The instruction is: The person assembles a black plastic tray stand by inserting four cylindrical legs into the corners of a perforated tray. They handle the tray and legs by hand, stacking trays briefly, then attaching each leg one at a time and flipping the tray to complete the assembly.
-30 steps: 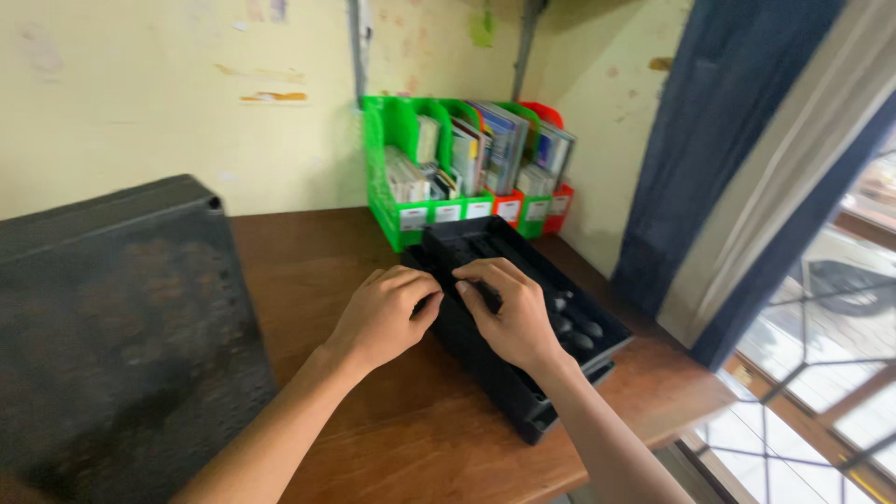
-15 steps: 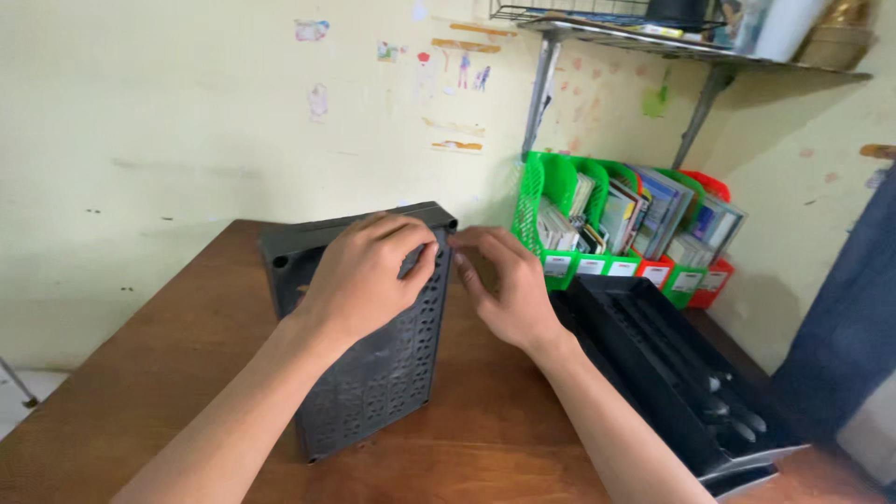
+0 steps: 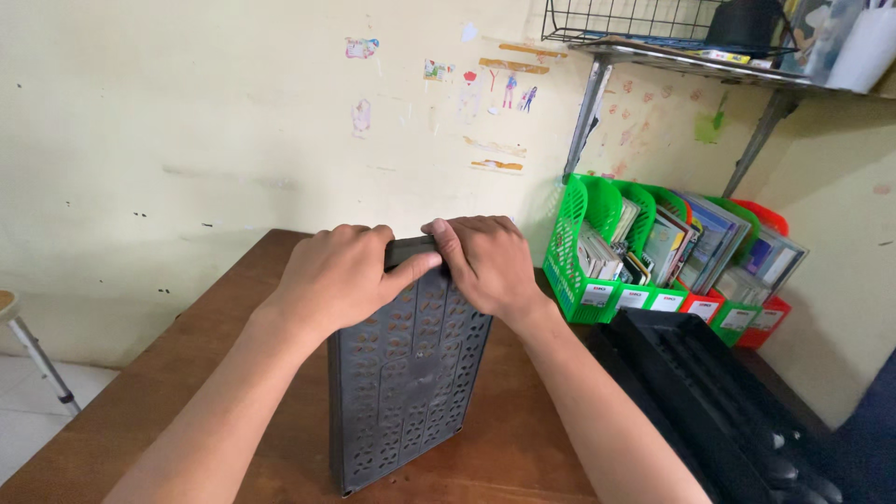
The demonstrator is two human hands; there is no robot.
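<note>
Head view: left hand (image 3: 341, 275) and right hand (image 3: 485, 261) grip upright black tray's (image 3: 406, 383) top edge

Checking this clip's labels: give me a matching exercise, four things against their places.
Things:
1. black panel
2. green file racks
3. wire shelf
4. stool

Places:
A. on the wall, top right
B. on the floor, far left
C. upright on the table, under both hands
D. against the wall, at the back of the table

Pairs: 1-C, 2-D, 3-A, 4-B
</note>
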